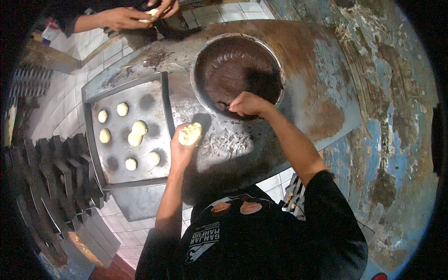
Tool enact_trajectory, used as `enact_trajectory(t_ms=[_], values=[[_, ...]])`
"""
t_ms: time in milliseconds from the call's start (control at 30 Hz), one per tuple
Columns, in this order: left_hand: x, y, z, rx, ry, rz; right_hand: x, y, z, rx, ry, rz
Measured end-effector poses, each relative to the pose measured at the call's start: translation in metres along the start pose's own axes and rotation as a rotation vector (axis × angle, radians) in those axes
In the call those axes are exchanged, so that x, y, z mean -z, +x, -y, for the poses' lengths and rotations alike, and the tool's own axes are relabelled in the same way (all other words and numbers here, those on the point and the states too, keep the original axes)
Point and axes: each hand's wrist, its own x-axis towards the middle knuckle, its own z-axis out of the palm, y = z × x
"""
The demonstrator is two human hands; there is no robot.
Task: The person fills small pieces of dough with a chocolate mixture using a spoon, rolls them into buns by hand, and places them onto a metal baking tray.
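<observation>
Your black shirt [261,238] is nearest the lens, at the near edge of the metal tabletop [317,74]. Left hand [179,153]: wrapped around a piece of pale dough [190,134], ragged face up, between tray [140,88] and basin [194,70]. Right hand [248,103]: your fingers are bunched at the basin's near side, over dark brown paste [228,67]; cannot tell whether they grip a tool. Tray, left on the tabletop: seven dough balls [131,164], two touching, the others apart. Beyond the tray, a co-worker's hands [123,18] hold another pale piece [150,15].
</observation>
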Motion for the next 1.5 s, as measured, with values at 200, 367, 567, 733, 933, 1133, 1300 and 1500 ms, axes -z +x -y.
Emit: enact_trajectory(t_ms=[200,367,567,733,933,1133,1300,1500], values=[[-0.047,-0.01,-0.026,-0.083,0.197,-0.158,-0.006,-0.061,0.085,-0.265,0.749,-0.321],[-0.098,-0.01,-0.014,-0.092,0.326,-0.189,-0.123,-0.086,0.156,-0.205,-0.333,-0.807],[-0.069,-0.033,0.055,-0.014,0.528,-0.245,-0.192,-0.144,0.118,-0.219,0.057,-0.738],[-0.109,-0.094,0.046,-0.006,-0.214,0.169,-0.171,-0.138,0.099,-0.31,0.502,-0.911],[-0.13,-0.148,0.034,-0.13,0.181,0.082,-0.141,-0.184,0.206,0.016,-0.109,-0.651],[-0.155,-0.183,-0.028,0.131,-0.313,0.346,-0.165,-0.226,0.18,-0.083,0.566,-1.046],[-0.18,-0.198,-0.021,-0.334,0.047,-0.075,-0.173,-0.225,0.185,-0.076,0.946,-1.146],[-0.16,-0.25,-0.052,-0.334,0.276,0.081,-0.144,-0.257,0.167,0.002,0.787,-0.542]])
